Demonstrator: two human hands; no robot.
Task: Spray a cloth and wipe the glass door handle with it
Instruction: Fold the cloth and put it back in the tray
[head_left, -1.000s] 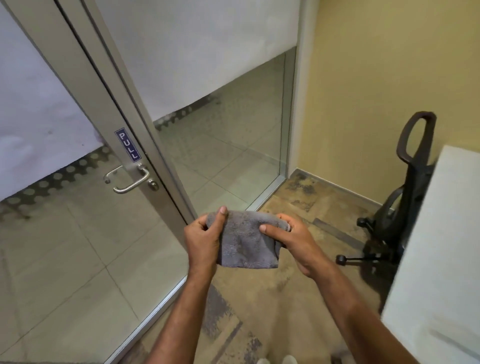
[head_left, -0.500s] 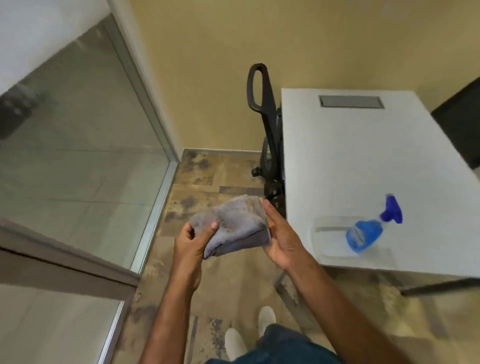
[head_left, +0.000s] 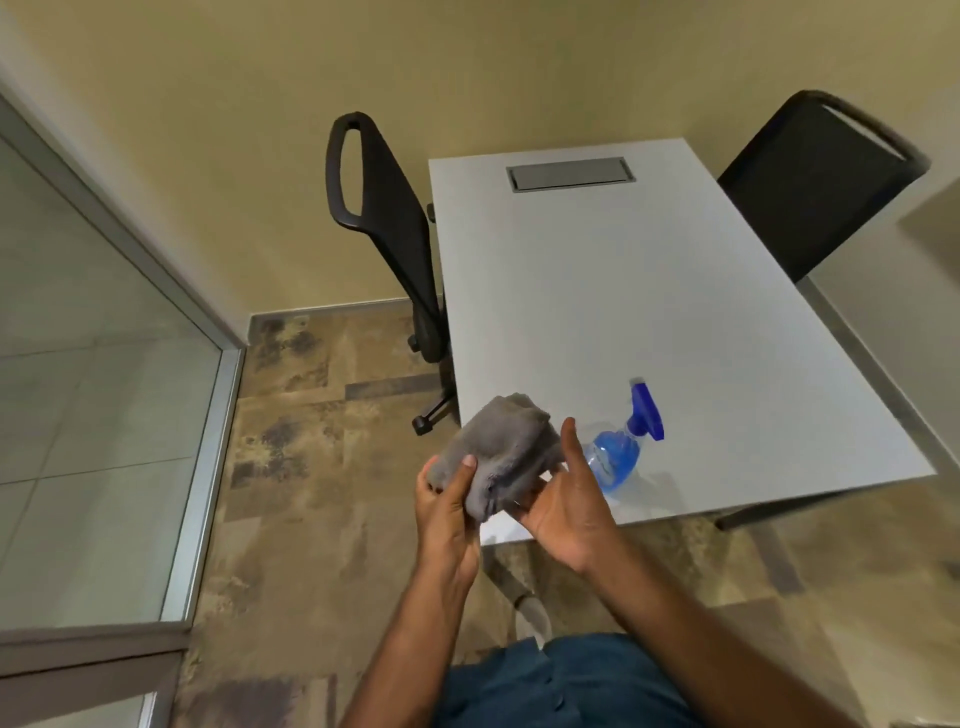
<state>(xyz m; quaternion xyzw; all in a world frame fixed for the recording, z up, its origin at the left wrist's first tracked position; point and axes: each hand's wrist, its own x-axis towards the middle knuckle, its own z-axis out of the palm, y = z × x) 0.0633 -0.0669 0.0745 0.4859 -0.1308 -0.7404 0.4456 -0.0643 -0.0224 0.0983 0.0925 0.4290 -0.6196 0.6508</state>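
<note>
A folded grey cloth (head_left: 506, 449) is held between both my hands above the white table's near left corner. My left hand (head_left: 449, 512) grips its lower left edge, thumb on top. My right hand (head_left: 566, 499) supports it from the right, with the thumb up and the fingers under the cloth. A clear spray bottle (head_left: 621, 452) with blue liquid and a blue trigger head lies on its side on the table just right of my right hand. The door handle is out of view; only a glass panel (head_left: 98, 426) and its metal frame show at the left.
The white table (head_left: 649, 291) has a grey cable hatch (head_left: 570, 174) at its far end. A black office chair (head_left: 387, 244) stands at its left side, another black chair (head_left: 810, 176) at the far right. Patterned brown floor (head_left: 306, 467) lies between table and glass.
My view has swung right from the door with its handle to the table. Both hands carried the cloth over the table corner, close to the spray bottle.
</note>
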